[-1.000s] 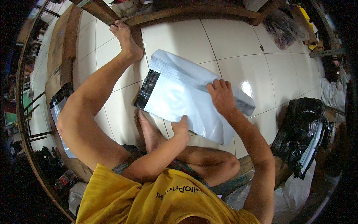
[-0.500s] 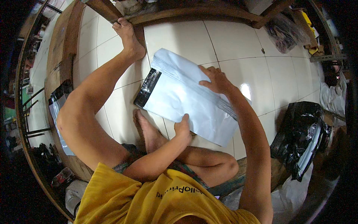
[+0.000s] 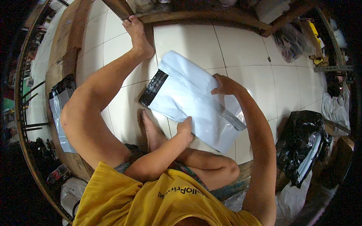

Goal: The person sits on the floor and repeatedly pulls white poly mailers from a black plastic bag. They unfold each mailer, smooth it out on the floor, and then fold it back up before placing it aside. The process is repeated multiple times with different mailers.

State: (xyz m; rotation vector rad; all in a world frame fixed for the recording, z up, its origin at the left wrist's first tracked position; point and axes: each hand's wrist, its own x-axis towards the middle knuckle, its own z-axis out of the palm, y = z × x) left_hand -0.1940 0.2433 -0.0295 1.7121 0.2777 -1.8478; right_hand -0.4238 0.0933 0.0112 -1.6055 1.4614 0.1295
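A stack of white plastic mailing bags [image 3: 192, 101] with a black end [image 3: 154, 87] at its left lies tilted in front of me, just above the tiled floor or touching it; I cannot tell which. Along its far side run many layered edges, folded over in a band. My left hand [image 3: 184, 128] grips the near edge, thumb on top and fingers hidden underneath. At the far right edge, my right hand [image 3: 226, 86] is closed on the bags, with its thumb over the top face and its fingers curled at the edge.
A black plastic bag [image 3: 299, 137] with white packs in it stands at the right. Wooden shelf beams [image 3: 203, 16] cross the far side. More mailing bags [image 3: 62, 124] lie on wood at the left, beyond my bent leg. A clear bottle [image 3: 58, 173] lies low at the left.
The right hand has shifted slightly right and nearer with the far edge, and the layered band of the stack shows more. My left hand keeps its grip. The whole view has shifted a little.
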